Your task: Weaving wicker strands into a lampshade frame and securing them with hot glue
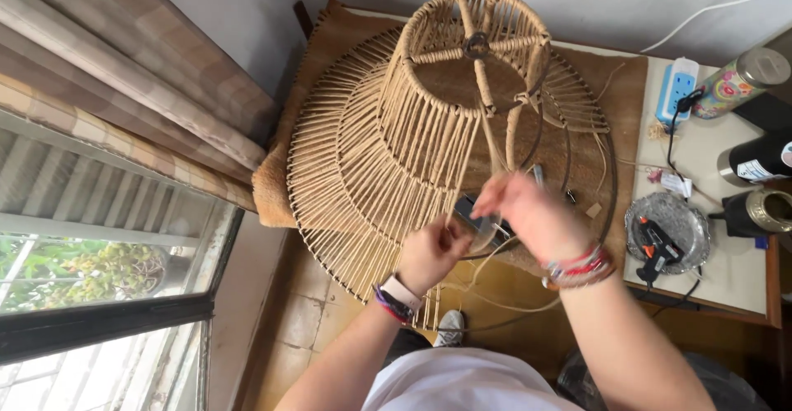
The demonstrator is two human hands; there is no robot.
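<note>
Lampshade frame (412, 130), tiered wire wrapped w/ tan cord, sits center on brown mat (330, 40). Left hand (431, 252) at 6 o'clock of frame, fingers pinching cord (487, 258). Right hand (532, 213) at 5 o'clock, blurred; can't tell its grip. Glue gun (656, 246) at 3 o'clock, on foil tray (693, 217).

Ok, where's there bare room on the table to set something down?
Bare tabletop lies between the foil plate holding the glue gun and the front edge. Around the power strip and bottles it's crowded; the lampshade frame fills the mat.
</note>
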